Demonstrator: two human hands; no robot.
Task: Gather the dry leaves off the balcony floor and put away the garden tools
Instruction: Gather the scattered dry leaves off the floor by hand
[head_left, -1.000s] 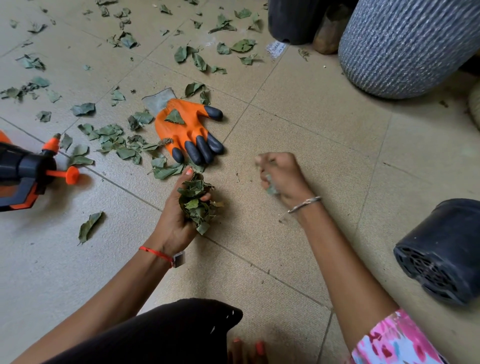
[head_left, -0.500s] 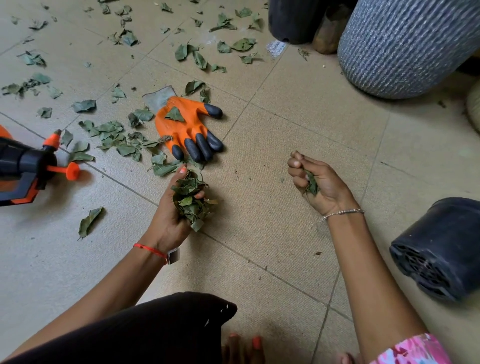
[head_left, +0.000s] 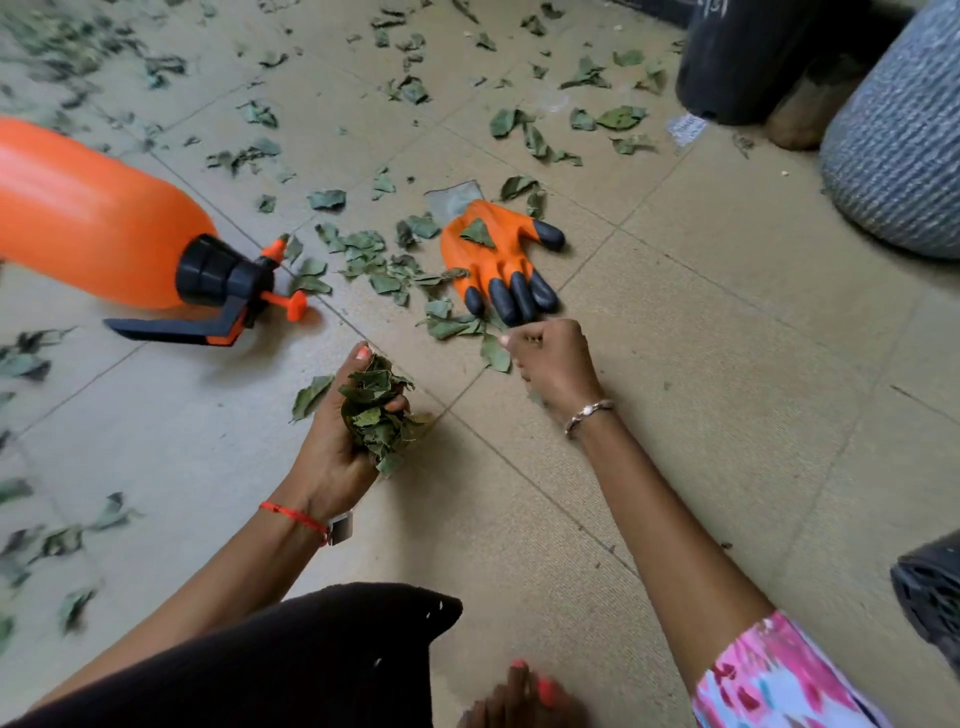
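Observation:
My left hand (head_left: 343, 441) grips a thick bunch of dry green leaves (head_left: 376, 413) just above the tiled floor. My right hand (head_left: 553, 364) is curled, knuckles up, right below the black fingertips of an orange garden glove (head_left: 493, 254) lying flat on the floor; its fingertips pinch at a leaf (head_left: 496, 356) there. More loose leaves (head_left: 374, 260) lie scattered left of the glove and across the far floor. An orange spray bottle (head_left: 98, 218) with a black pump head lies on its side at the left.
A grey ribbed planter (head_left: 898, 156) and a black pot (head_left: 737, 62) stand at the back right. Another black pot (head_left: 930, 597) lies on its side at the right edge. My knee in black cloth (head_left: 311, 660) and my toes (head_left: 524, 696) are at the bottom.
My right hand moved from the open floor at the right up and left to the leaves below the glove's fingertips. The view shifted, bringing the spray bottle further into sight.

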